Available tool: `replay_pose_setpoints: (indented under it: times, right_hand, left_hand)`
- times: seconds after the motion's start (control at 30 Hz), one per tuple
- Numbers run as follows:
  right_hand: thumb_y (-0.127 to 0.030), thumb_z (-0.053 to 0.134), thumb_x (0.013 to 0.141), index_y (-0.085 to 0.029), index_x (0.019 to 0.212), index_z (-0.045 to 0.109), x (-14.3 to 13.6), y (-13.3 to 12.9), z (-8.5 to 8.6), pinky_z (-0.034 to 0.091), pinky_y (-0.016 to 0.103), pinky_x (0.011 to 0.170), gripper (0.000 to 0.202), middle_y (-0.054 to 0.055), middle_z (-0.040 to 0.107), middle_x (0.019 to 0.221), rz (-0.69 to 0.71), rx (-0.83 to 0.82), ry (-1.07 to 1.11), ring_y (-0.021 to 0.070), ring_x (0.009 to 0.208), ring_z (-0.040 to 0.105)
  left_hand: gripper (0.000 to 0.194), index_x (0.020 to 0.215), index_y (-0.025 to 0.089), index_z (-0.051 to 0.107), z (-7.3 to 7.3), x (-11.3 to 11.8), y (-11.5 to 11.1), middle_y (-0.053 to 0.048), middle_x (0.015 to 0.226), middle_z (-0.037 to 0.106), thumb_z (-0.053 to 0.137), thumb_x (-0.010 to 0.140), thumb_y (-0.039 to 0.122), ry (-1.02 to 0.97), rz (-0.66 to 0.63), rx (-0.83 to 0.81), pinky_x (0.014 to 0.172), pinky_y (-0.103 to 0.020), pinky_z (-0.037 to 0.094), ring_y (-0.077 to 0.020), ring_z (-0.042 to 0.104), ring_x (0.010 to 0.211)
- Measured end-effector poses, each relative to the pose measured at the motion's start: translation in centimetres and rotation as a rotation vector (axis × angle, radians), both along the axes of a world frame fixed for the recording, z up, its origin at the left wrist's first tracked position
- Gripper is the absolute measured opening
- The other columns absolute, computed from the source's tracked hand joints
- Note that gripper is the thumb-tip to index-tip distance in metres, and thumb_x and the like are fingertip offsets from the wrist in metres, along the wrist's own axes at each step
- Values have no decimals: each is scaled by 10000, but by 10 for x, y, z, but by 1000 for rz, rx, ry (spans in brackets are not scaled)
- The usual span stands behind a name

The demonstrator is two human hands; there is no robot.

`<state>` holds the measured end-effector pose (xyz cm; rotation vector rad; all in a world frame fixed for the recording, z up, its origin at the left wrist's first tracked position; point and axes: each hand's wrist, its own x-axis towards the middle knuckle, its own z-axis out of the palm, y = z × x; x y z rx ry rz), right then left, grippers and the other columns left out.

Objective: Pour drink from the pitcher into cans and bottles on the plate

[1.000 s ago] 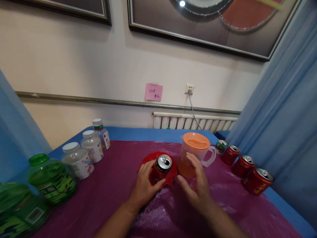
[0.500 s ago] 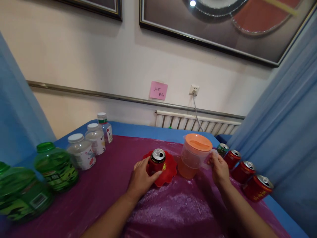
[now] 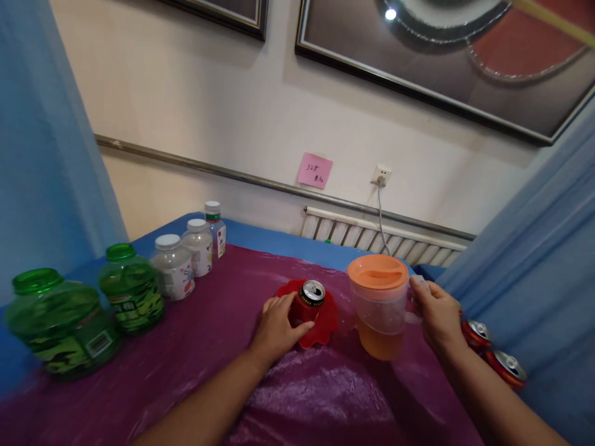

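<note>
An opened red drink can stands upright on a red scalloped plate, and my left hand is wrapped around its near left side. To the right of the plate is a clear plastic pitcher with an orange lid and amber liquid in its lower part. My right hand grips the pitcher by its handle. The pitcher appears slightly tilted; whether its base touches the table I cannot tell.
Two green plastic jugs and several clear bottles with white caps line the left side. Red cans stand at the right, partly behind my right arm. A purple plastic sheet covers the blue table. A radiator is behind.
My right hand has shifted the pitcher a little to the right and nearer me, its liquid swaying. My left hand stays on the can. The camera view has turned slightly left.
</note>
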<state>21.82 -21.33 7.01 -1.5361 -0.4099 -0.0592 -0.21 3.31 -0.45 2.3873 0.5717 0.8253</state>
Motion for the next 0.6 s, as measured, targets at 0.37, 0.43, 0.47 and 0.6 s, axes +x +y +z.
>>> replay_pose_setpoints:
  times: [0.37, 0.43, 0.47, 0.6]
  right_hand:
    - [-647, 781, 672, -203, 571, 544, -27, 1, 50, 273, 221, 410, 514, -48, 455, 492, 87, -369, -179, 95, 464, 358]
    - [-660, 776, 662, -208, 553, 541, -29, 5, 54, 288, 229, 418, 521, -44, 451, 482, 98, -403, -207, 103, 464, 371]
    - [-662, 772, 663, -210, 546, 538, -29, 7, 55, 295, 233, 425, 523, -42, 451, 481, 102, -415, -224, 106, 465, 378]
    - [-659, 765, 674, -212, 553, 542, -28, 13, 57, 312, 243, 454, 513, -41, 455, 505, 111, -454, -284, 116, 483, 395]
  left_hand:
    - [621, 1230, 236, 632, -1, 0, -3, -102, 1198, 720, 845, 660, 362, 21, -19, -35, 1029, -509, 420, -349, 627, 1151]
    - [604, 1221, 247, 636, 1, -1, -5, -95, 1210, 719, 841, 662, 352, 14, -37, -40, 1037, -509, 411, -343, 627, 1157]
    - [593, 1215, 250, 639, 2, -2, -5, -93, 1212, 719, 837, 666, 351, 11, -45, -40, 1040, -509, 407, -340, 628, 1158]
    - [576, 1192, 236, 648, 4, -4, -7, -97, 1171, 729, 841, 664, 360, 20, -60, -45, 1037, -509, 404, -342, 634, 1146]
